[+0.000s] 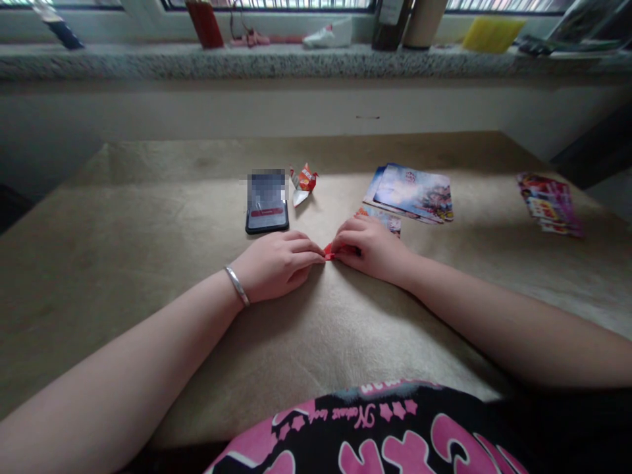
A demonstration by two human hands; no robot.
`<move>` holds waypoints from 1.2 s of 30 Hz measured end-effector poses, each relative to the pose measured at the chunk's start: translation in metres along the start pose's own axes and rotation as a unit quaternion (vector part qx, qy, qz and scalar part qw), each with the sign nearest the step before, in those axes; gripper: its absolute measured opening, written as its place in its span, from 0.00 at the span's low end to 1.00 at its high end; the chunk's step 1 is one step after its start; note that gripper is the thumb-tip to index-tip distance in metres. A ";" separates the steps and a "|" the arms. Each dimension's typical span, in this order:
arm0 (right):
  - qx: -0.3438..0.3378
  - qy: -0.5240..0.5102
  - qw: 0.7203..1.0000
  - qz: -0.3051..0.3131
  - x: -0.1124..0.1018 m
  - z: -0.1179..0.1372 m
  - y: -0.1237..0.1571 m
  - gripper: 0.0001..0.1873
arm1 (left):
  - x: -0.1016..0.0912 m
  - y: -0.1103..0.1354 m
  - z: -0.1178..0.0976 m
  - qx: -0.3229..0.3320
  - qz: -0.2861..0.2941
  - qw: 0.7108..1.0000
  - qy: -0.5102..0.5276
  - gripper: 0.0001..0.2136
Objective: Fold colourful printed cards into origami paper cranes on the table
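Between my two hands, low over the table, is a small piece of folded red paper [329, 253], mostly covered by fingers. My left hand [282, 263], with a silver bangle at the wrist, pinches its left end. On the other side my right hand [368, 247] grips the paper with thumb and fingers closed. Just beyond the hands stands a folded paper crane [303, 184] in red, orange and white. Left of the crane lies a black phone [267, 209] with its screen up. A printed card [390, 220] is partly hidden behind my right hand.
Several large picture cards [413, 191] lie stacked at the back right. A fan of pink printed cards [550, 205] rests near the table's right edge. On the stone windowsill [296, 64] stand a red container [205, 25], bottles and a yellow block [494, 34].
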State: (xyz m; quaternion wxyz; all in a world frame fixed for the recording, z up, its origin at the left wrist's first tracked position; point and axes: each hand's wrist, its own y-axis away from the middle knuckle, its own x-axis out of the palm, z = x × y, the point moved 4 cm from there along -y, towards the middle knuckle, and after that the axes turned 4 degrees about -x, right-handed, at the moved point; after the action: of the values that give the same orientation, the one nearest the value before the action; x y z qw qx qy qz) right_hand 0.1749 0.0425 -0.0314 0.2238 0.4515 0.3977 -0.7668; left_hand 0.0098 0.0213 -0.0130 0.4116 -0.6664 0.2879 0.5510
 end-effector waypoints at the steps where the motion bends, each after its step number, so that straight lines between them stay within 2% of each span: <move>1: -0.028 0.004 1.000 0.000 -0.001 0.002 0.000 0.06 | 0.000 0.000 0.000 0.001 -0.001 1.000 0.000 0.13; 4: -0.088 0.030 0.996 0.004 -0.004 0.008 0.001 0.09 | -0.001 0.000 -0.001 0.011 -0.004 1.000 -0.007 0.13; 9: -0.134 0.045 0.990 0.026 -0.005 0.013 0.001 0.12 | 0.000 0.000 0.000 0.012 0.002 1.000 -0.010 0.13; 16: -0.116 0.050 0.991 0.042 -0.002 0.013 0.002 0.12 | 0.000 -0.001 -0.001 0.015 0.005 1.000 -0.024 0.12; 26: -0.091 0.081 0.989 0.081 -0.015 0.014 0.004 0.12 | -0.001 -0.001 -0.002 0.013 0.011 1.000 -0.024 0.13; 36: -0.100 0.068 0.990 0.074 -0.017 0.009 0.007 0.13 | 0.002 -0.001 -0.004 0.016 0.021 0.999 -0.044 0.15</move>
State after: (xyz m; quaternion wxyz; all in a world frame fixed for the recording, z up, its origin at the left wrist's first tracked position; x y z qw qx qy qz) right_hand 0.1836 0.0306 -0.0175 0.2965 0.5059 0.4518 -0.6723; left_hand 0.0129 0.0184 -0.0144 0.4225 -0.6290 0.2922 0.5835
